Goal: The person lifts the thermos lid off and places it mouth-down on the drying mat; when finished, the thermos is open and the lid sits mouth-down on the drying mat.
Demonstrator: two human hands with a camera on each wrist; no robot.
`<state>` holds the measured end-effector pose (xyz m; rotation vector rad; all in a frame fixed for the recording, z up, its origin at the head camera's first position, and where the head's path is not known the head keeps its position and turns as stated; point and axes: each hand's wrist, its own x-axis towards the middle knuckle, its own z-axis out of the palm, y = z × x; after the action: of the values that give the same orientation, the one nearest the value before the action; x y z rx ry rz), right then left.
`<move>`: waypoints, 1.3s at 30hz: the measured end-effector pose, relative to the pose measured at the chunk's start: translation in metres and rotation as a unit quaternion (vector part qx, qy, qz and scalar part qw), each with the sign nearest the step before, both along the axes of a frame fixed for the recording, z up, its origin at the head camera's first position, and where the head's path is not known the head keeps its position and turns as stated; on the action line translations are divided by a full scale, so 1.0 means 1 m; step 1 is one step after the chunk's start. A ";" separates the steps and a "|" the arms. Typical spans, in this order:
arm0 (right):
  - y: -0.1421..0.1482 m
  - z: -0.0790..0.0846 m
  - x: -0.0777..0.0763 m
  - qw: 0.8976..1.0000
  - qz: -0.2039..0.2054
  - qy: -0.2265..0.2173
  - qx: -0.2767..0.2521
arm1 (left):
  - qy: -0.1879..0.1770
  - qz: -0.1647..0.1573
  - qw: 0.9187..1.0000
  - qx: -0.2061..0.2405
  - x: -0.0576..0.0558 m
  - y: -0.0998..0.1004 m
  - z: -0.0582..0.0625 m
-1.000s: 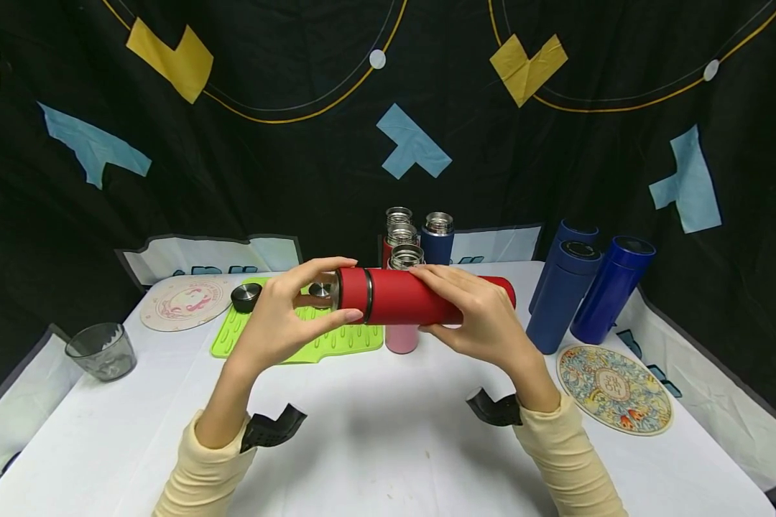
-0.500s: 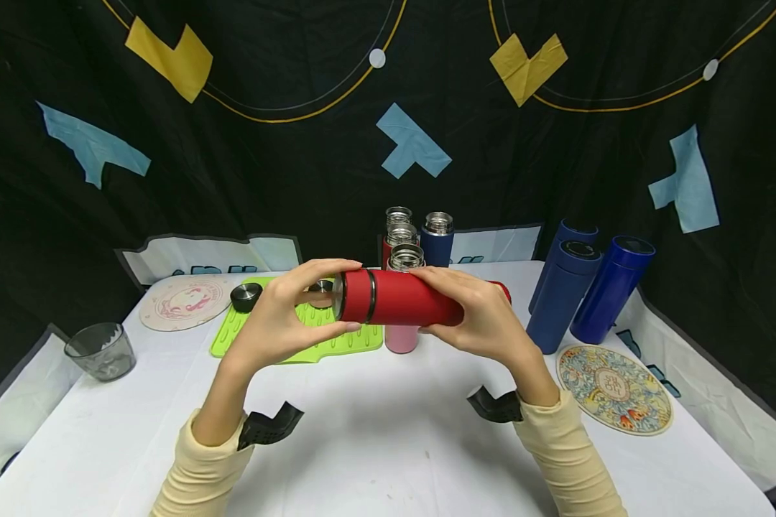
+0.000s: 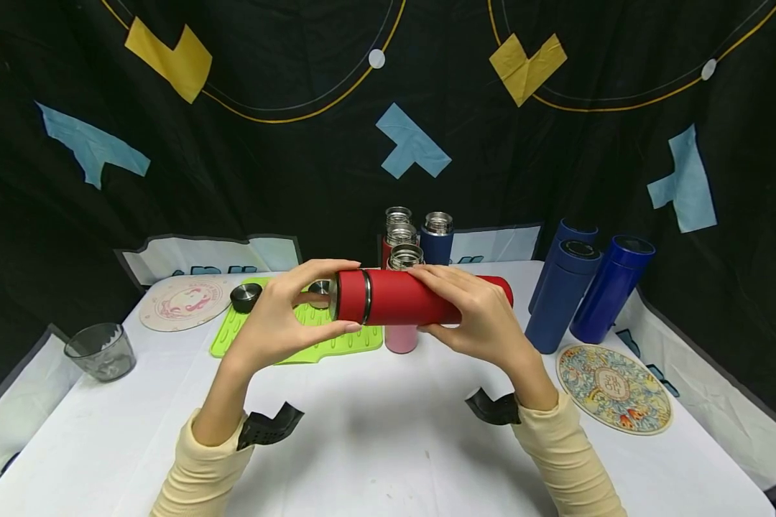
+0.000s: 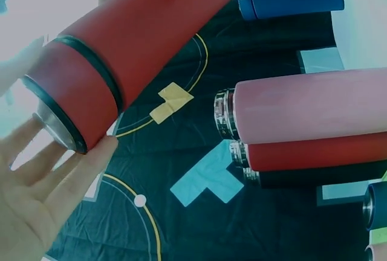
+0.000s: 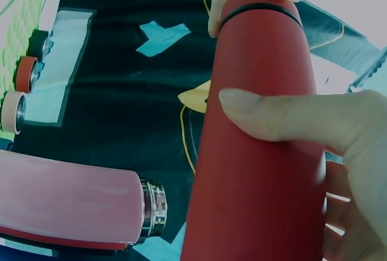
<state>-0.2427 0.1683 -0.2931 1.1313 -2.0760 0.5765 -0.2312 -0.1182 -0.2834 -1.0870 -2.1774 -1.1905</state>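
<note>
A red thermos flask (image 3: 404,298) is held sideways above the table, its lid end to the left. At that end my left hand (image 3: 265,319) grips the lid (image 3: 349,296) between thumb and fingers; a dark ring marks the seam. My right hand (image 3: 481,316) holds the body, with the thumb (image 5: 260,113) lying along the red surface in the right wrist view. Behind the flask stands a pink flask (image 3: 401,339) without a lid, partly covered by it. The left wrist view shows a shiny metal end face (image 4: 54,122) on the lid.
A green mat (image 3: 356,341) bears several loose lids, one a black lid (image 3: 246,296). Uncapped flasks, including a blue one (image 3: 437,240), stand behind. Capped blue flasks (image 3: 565,298) stand right, near a patterned round mat (image 3: 614,390). A glass (image 3: 106,352) and pink-printed round mat (image 3: 184,303) lie left.
The red flask has tilted and shifted slightly between my hands. My left thumb has slipped a little lower on the lid's edge. Everything on the table stays where it was.
</note>
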 end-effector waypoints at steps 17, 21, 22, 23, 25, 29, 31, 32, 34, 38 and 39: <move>-0.001 0.002 0.001 1.000 0.001 0.021 -0.005 | -0.018 0.029 0.999 0.022 0.005 0.002 0.002; 0.000 0.002 0.000 1.000 0.002 0.019 -0.004 | -0.019 0.020 1.000 0.012 0.004 0.001 0.002; 0.001 0.002 0.000 1.000 0.004 0.012 -0.004 | -0.008 0.013 1.000 0.005 0.004 0.001 0.001; 0.002 0.002 0.000 1.000 0.007 0.006 -0.002 | 0.002 0.005 1.000 -0.001 0.003 0.001 0.001; 0.004 0.002 -0.001 1.000 0.013 -0.007 0.000 | 0.025 -0.010 1.000 -0.012 0.002 0.000 0.001; 0.007 0.002 -0.002 0.999 0.023 -0.023 0.001 | 0.051 -0.030 0.998 -0.020 0.001 0.000 0.001; 0.007 0.002 -0.002 0.999 0.024 -0.026 0.001 | 0.054 -0.030 0.998 -0.019 0.001 0.000 0.001; 0.007 0.002 -0.003 0.999 0.024 -0.026 0.001 | 0.053 -0.027 0.998 -0.019 0.001 0.000 0.001; 0.006 0.002 -0.003 0.999 0.021 -0.025 0.000 | 0.044 -0.015 0.999 -0.015 0.001 0.000 0.000; 0.005 0.002 -0.002 1.000 0.007 -0.010 -0.001 | -0.005 0.015 1.000 -0.001 0.002 0.001 0.000; 0.005 0.002 -0.002 1.000 0.003 -0.004 -0.002 | -0.019 0.021 1.000 0.003 0.002 0.001 -0.001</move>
<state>-0.2445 0.1731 -0.2910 1.1348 -2.0791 0.5886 -0.2291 -0.1174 -0.2840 -1.0188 -2.2127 -1.2083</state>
